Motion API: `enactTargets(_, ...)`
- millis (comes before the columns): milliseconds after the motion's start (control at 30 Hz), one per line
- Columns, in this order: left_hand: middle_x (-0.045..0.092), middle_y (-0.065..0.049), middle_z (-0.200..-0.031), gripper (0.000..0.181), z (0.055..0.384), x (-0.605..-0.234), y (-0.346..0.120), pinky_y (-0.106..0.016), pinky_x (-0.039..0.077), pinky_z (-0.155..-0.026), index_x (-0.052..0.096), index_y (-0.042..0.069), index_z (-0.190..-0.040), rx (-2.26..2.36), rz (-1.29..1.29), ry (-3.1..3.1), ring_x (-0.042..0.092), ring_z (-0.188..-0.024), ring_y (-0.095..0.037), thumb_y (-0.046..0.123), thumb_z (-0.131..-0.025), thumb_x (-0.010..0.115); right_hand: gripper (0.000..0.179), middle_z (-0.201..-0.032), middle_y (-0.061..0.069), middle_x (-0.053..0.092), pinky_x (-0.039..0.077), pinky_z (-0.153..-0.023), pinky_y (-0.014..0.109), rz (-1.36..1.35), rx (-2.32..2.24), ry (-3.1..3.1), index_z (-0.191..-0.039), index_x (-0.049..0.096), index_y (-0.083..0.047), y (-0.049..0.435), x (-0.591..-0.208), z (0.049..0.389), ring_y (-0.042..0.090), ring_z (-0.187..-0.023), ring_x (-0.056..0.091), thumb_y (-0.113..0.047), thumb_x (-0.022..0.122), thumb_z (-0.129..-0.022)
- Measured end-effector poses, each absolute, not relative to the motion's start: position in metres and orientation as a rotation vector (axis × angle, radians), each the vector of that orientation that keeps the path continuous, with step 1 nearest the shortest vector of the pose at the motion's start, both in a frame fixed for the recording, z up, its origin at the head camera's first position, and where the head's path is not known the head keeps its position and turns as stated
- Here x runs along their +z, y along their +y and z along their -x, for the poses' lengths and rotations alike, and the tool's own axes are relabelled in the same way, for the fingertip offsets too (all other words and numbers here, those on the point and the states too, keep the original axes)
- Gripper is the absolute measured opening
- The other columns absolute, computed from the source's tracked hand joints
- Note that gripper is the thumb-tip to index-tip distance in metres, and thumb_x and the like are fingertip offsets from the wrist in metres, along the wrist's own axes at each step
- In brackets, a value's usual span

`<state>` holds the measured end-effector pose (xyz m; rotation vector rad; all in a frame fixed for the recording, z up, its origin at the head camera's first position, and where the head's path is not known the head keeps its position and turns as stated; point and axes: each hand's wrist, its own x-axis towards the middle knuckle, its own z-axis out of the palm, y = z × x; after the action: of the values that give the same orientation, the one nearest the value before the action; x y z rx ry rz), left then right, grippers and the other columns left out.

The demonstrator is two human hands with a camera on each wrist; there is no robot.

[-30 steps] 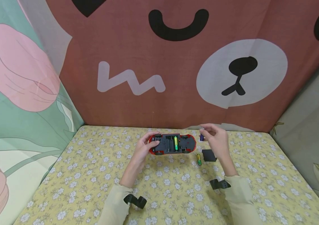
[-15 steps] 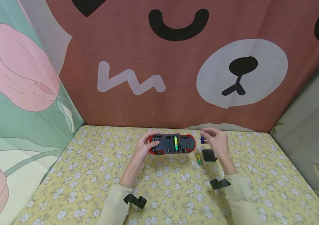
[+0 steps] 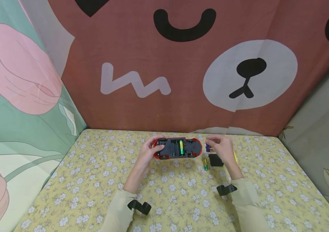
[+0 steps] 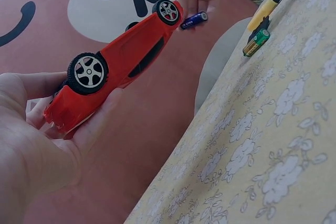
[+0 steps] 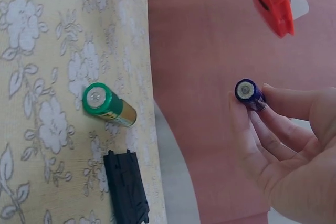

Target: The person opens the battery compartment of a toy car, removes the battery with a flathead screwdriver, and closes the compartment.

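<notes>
Flowered tablecloth (image 3: 179,190) under car (image 3: 177,149), bear backdrop (image 3: 184,106)

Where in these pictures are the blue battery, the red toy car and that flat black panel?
Blue battery (image 5: 246,91), right wrist view: the end facing the camera.
Red toy car (image 4: 124,52), left wrist view: middle of its side.
Flat black panel (image 3: 215,160), head view: middle of its upper face.

Three batteries are in view: two green-and-gold batteries (image 3: 181,147) (image 3: 205,164) and one dark blue battery (image 5: 249,96). Count also one red toy car (image 4: 121,59), one black panel (image 3: 215,160), one left hand (image 3: 149,149), one right hand (image 3: 224,148) and two black wrist devices (image 3: 139,207) (image 3: 226,190). There seems to be one yellow-handled tool (image 4: 264,15), partly hidden.
</notes>
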<state>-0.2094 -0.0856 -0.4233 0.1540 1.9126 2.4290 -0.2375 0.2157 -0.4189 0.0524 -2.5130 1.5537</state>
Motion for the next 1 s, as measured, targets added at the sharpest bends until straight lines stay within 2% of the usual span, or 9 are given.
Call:
enactTargets(300, 0.056, -0.015, -0.138, 0.046, 0.209, -0.423, -0.085, -0.027, 0.057, -0.083, 0.058, -0.005, -0.138, 2.426, -0.152, 1.910, 0.061, -0.113, -0.024, 0.003, -0.093, 0.068, 0.026, -0.106, 0.019, 0.074, 0.062, -0.072, 0.036, -0.001, 1.577, -2.604, -0.118, 0.073, 0.007, 0.217, -0.426, 0.240, 0.017, -0.082, 0.071, -0.011, 0.068, -0.100)
enactTargets(467, 0.056, -0.015, -0.140, 0.045, 0.209, -0.423, -0.085, -0.027, 0.057, -0.084, 0.060, -0.003, -0.137, 2.424, -0.139, 1.912, 0.060, -0.115, -0.025, 0.003, -0.094, 0.068, 0.026, -0.105, 0.020, 0.074, 0.063, -0.073, 0.040, 0.024, 1.559, -2.653, -0.117, 0.072, 0.008, 0.220, -0.431, 0.243, 0.021, -0.080, 0.072, -0.010, 0.068, -0.100)
enactTargets(1000, 0.058, -0.014, -0.139, 0.047, 0.210, -0.424, -0.085, -0.027, 0.056, -0.084, 0.059, -0.003, -0.138, 2.408, -0.128, 1.933, 0.060, -0.115, -0.024, 0.004, -0.093, 0.069, 0.022, -0.095, 0.019, 0.072, 0.062, -0.070, 0.039, 0.041, 1.656, -2.887, -0.112, 0.070, 0.014, 0.236, -0.438, 0.241, 0.023, -0.075, 0.070, -0.002, 0.067, -0.098)
